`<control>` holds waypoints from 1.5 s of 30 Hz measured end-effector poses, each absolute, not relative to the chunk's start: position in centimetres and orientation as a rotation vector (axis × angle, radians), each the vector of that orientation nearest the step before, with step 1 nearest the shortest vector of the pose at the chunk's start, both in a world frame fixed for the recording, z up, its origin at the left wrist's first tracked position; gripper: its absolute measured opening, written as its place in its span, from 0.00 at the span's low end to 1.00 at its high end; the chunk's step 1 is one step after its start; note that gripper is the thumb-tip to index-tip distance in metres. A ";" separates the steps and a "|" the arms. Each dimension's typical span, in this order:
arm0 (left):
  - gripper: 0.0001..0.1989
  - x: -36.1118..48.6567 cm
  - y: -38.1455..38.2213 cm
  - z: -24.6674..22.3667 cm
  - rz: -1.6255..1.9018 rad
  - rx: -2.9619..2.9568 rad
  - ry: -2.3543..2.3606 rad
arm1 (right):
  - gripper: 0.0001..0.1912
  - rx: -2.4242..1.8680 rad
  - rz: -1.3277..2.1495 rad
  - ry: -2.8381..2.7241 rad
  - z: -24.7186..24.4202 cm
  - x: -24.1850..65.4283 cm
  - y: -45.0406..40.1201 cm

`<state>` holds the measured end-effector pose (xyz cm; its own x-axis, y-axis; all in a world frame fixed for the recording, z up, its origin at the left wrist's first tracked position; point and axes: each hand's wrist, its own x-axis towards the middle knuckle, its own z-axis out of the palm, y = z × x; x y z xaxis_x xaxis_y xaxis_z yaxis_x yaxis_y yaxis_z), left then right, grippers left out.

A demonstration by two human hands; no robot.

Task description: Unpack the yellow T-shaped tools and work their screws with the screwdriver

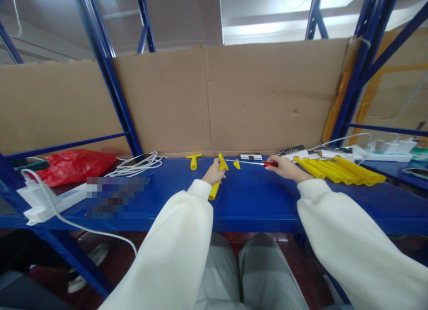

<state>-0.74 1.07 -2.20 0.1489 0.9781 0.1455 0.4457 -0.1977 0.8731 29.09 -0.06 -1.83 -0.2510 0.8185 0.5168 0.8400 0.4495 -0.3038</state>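
My left hand (pixel 214 173) is closed around a yellow plastic T-shaped tool (pixel 214 192), its head up and its tube-like handle slanting down below the fist. In my right hand (pixel 282 166) is a screwdriver (pixel 247 162) with a red handle, its long metal shaft lying level and pointing left. The shaft's tip reaches the head of the yellow tool; whether it touches is too small to tell. Just behind the shaft lies a small yellow piece (pixel 236 165). Farther left, a second yellow T-shaped piece (pixel 194 161) rests near the cardboard.
Several yellow tubes (pixel 344 172) lie in a row at right, beside black-and-white packages (pixel 294 150). A white power strip (pixel 63 198), coiled white cable (pixel 140 165) and red plastic bag (pixel 76 165) occupy the left. Cardboard (pixel 234 100) backs the blue table (pixel 257 203); blue posts flank it.
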 end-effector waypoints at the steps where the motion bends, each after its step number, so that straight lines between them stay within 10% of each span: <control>1: 0.25 -0.7 1.1 -2.2 0.989 1.744 1.373 | 0.07 -1.381 -0.041 -2.085 -1.8 29.1 -0.1; 45: 0.23 -0.3 0.9 -2.1 0.935 1.825 1.403 | 0.06 -1.346 -0.087 -2.123 -2.2 29.5 0.4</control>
